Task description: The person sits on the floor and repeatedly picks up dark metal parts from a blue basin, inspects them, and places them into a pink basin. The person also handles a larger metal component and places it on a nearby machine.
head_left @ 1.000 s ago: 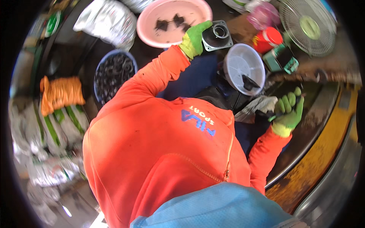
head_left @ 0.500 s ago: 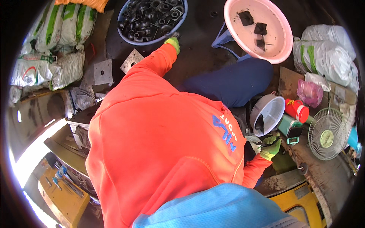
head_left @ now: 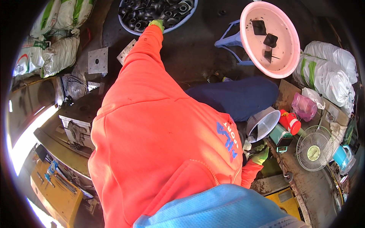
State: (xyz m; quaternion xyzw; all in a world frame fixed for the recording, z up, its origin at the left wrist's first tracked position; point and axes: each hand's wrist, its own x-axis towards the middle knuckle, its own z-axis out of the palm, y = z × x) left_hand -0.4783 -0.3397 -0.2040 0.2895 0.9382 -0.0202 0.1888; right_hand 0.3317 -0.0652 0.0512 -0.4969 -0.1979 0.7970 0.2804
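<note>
My left hand point(head_left: 157, 25), in a yellow-green glove, reaches to the near side of a blue basin point(head_left: 172, 29) heaped with black flanged parts point(head_left: 146, 12). Its fingertips are over the parts, and I cannot make out whether they grip one. On the right, beside my body, my gloved right hand point(head_left: 261, 155) has its fingers curled in. A dark thing is at those fingers, too hidden to name. Just beyond that hand, a whitish plastic basket point(head_left: 268, 123) is tipped sideways with something dark inside.
A pink basin point(head_left: 249, 49) holding several black square-based pieces stands on a blue stool point(head_left: 230, 40). Square metal plates point(head_left: 98, 60) lie left of my arm. White sacks point(head_left: 323, 78), a fan point(head_left: 314, 148) and a red jug point(head_left: 289, 121) are at right.
My left hand has moved left from outside the blue basin's rim to over the black parts. My right hand stays beside my body. The whole view has shifted slightly.
</note>
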